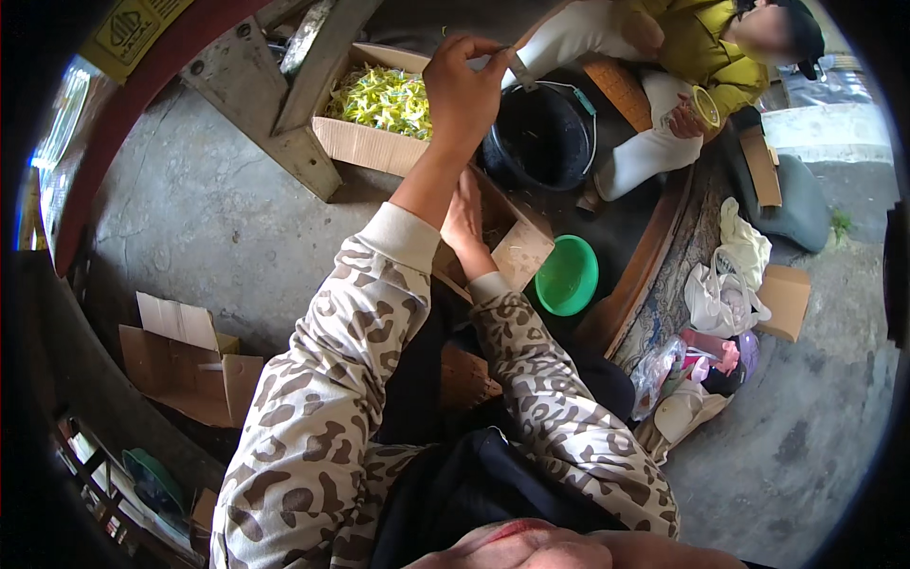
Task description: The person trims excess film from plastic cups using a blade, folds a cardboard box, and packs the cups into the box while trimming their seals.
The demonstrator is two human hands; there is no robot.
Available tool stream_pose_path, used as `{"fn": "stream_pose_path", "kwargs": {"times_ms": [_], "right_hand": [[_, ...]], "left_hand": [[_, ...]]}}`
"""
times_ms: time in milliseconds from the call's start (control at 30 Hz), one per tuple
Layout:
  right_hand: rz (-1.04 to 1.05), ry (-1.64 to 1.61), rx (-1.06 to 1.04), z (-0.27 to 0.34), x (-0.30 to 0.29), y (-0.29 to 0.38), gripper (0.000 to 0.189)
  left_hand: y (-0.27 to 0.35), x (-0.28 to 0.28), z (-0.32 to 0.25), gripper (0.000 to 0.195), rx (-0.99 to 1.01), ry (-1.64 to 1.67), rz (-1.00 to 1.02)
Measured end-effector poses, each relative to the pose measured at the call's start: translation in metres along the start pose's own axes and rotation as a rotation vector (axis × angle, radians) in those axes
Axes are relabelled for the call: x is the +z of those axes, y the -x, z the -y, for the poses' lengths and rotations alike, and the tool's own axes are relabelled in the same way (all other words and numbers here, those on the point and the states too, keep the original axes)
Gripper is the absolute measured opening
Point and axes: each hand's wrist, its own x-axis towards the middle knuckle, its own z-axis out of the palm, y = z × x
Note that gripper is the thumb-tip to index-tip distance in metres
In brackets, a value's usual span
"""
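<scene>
My left hand [466, 89] is raised beside the black bucket [544, 135], thumb and forefinger tips together near a small metal strip [524, 73] at its rim. Whether the fingertips hold anything is unclear. Lower down, my right hand [466, 217] is inside an open cardboard box [525, 250], partly hidden behind my left wrist, so its grip does not show. Beyond my left forearm, another cardboard box [370, 144] holds a heap of small yellow-green pieces [380, 99]. A green plastic basin [566, 275] stands to the right of the nearer box.
A co-worker in a yellow top [700, 43] sits beyond the bucket, holding a yellow-rimmed ring-shaped object [706, 107]. A metal frame leg [306, 160] stands at upper left, an open carton [170, 370] at lower left. Bags [718, 299] lie at right, past a wooden edge [643, 284].
</scene>
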Motion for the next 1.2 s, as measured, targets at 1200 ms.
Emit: {"fn": "stream_pose_path", "kwargs": {"times_ms": [1200], "right_hand": [[-0.546,-0.674,0.868,-0.226,-0.073,0.048,0.039]], "left_hand": [[0.008,0.021,-0.010,0.016,0.010,0.036,0.042]]}}
